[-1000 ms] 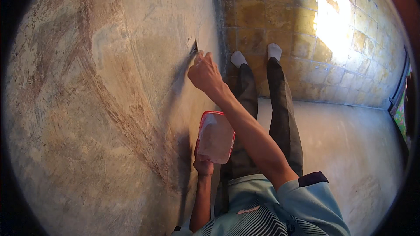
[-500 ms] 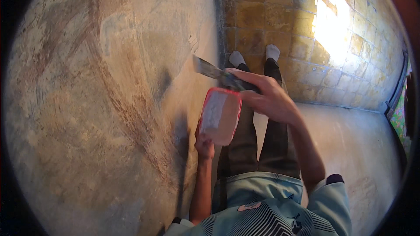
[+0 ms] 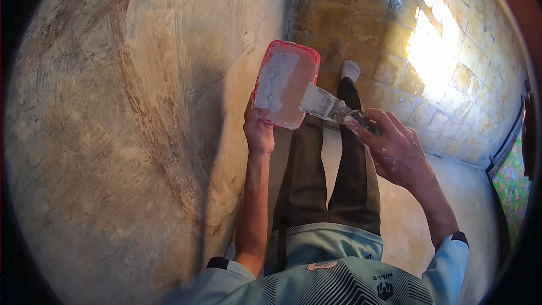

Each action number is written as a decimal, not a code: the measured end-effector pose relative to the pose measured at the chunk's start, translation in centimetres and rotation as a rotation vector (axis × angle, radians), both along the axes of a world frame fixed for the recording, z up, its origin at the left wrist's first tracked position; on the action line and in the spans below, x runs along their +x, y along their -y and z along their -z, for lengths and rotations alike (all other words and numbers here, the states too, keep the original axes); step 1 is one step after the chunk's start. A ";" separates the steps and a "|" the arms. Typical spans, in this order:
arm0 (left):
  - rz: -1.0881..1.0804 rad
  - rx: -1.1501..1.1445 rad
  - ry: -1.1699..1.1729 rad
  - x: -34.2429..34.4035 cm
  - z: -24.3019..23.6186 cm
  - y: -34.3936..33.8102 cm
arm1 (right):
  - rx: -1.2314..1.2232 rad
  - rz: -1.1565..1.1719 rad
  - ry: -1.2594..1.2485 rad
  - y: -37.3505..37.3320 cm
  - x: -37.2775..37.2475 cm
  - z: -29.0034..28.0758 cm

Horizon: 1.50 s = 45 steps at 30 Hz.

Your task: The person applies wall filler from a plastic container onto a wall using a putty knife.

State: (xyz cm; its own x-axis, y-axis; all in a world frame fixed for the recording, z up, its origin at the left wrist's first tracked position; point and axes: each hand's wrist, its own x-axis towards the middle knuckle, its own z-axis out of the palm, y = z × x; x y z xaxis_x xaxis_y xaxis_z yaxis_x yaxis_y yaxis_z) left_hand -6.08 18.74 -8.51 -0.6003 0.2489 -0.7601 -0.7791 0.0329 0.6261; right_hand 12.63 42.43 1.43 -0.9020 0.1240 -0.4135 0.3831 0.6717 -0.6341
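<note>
My left hand [image 3: 258, 133] grips a shallow red-rimmed tray [image 3: 285, 79] by its lower left side; it holds a smooth pinkish-grey layer with a whiter band of paste. My right hand [image 3: 395, 149] is closed round the dark handle of a putty knife [image 3: 324, 101], whose wide blade, smeared with white paste, reaches over the tray's right edge. White flecks dot my right fingers. To the left stands a mottled plastered wall [image 3: 113, 113] with brownish streaks and patched areas.
Past the tray is a yellowish tiled floor [image 3: 372, 39] with a bright sunlit patch, on which my socked foot [image 3: 350, 70] rests. Behind my legs is a pale smooth surface [image 3: 463, 203]. At the right edge sit a dark frame and flowered green material [image 3: 511, 183].
My right hand with the knife has come away from the wall, down and rightward to the tray. My left hand has raised the tray higher in view.
</note>
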 end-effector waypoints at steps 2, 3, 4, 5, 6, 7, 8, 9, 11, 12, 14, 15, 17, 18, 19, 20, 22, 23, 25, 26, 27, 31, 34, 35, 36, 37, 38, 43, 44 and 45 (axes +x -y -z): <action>-0.040 -0.029 0.007 0.2 0.1 0.3 | -0.014 0.016 -0.018 -0.4 0.6 -0.1; -0.106 -0.014 0.016 0.3 0.3 0.5 | -0.028 0.037 -0.033 -0.6 0.9 0.0; -0.170 -0.004 0.024 0.4 0.2 0.8 | -0.035 0.035 -0.039 -0.8 1.4 0.5; -0.172 -0.003 0.019 0.4 0.7 1.7 | -0.093 0.101 -0.039 -1.1 1.8 1.0; -0.160 0.024 0.027 0.4 1.2 3.2 | -0.152 0.167 -0.039 -1.2 1.9 1.6; -0.147 0.046 0.032 0.6 1.5 4.5 | -0.159 0.165 -0.046 -1.1 1.5 2.5; -0.147 0.050 0.034 1.1 1.5 5.0 | -0.259 0.344 -0.020 -1.2 1.1 3.5; -0.150 0.048 0.009 1.8 1.2 5.7 | -0.360 0.522 0.006 -1.2 0.7 4.7; -0.148 0.038 -0.020 3.3 0.3 7.1 | -0.497 0.782 0.054 0.8 -1.2 8.8; -0.195 -0.040 -0.008 4.4 0.1 7.3 | -0.649 0.868 0.189 1.1 -2.7 10.1; -0.240 -0.134 -0.014 5.4 -1.0 9.2 | -1.006 0.995 0.290 3.0 -7.3 12.9; -0.226 -0.177 0.027 6.0 -1.3 10.3 | -1.199 1.051 0.253 4.1 -9.2 14.6; -0.211 -0.194 0.087 7.4 -1.2 11.7 | -1.185 1.095 0.216 5.8 -12.8 17.8; -0.183 -0.223 0.114 7.7 -1.3 13.4 | -1.227 1.101 0.211 6.6 -15.2 17.6; -0.157 -0.252 0.143 7.9 -1.7 14.9 | -1.267 1.107 0.208 7.5 -17.4 17.1; -0.156 -0.256 0.142 8.3 -2.1 15.6 | -1.295 1.148 0.206 8.4 -19.0 17.0; -0.219 -0.277 0.153 9.2 -2.4 16.2 | -1.313 1.198 0.197 10.1 -21.4 17.5; -0.208 -0.261 0.167 9.7 -2.3 15.7 | -1.156 1.075 0.005 11.1 -21.7 19.2; -0.225 -0.296 0.186 10.0 -2.6 15.9 | -1.009 0.940 -0.174 11.9 -23.1 18.9; -0.227 -0.304 0.179 9.7 -3.0 16.2 | -1.074 0.998 -0.055 12.0 -24.0 16.6; -0.264 -0.293 0.183 9.6 -3.3 16.1 | -1.128 1.057 0.067 11.7 -24.1 14.4; -0.266 -0.223 0.185 8.9 -3.7 17.0 | -1.218 1.069 0.052 10.8 -22.3 6.2; -0.205 -0.192 0.201 8.3 -3.8 17.5 | -1.383 1.152 0.055 9.5 -20.5 3.9; -0.203 -0.193 0.203 8.3 -3.8 17.2 | -1.359 1.164 0.044 9.5 -20.3 4.7; -0.247 -0.254 0.196 8.3 -3.9 16.9 | -1.339 1.173 0.034 9.7 -20.2 5.6; -0.288 -0.311 0.190 8.3 -4.0 16.2 | -1.341 1.191 0.055 9.3 -20.5 7.2; -0.281 -0.306 0.194 8.3 -4.0 15.8 | -1.335 1.197 0.050 8.7 -20.9 8.7; -0.281 -0.308 0.195 8.8 -4.0 15.1 | -1.238 1.185 0.088 9.2 -22.7 11.3; -0.280 -0.311 0.196 8.8 -4.0 15.5 | -1.215 1.149 0.064 9.7 -22.8 10.7; -0.237 -0.266 0.189 8.9 -4.0 16.1 | -1.115 1.106 -0.034 11.1 -22.4 10.8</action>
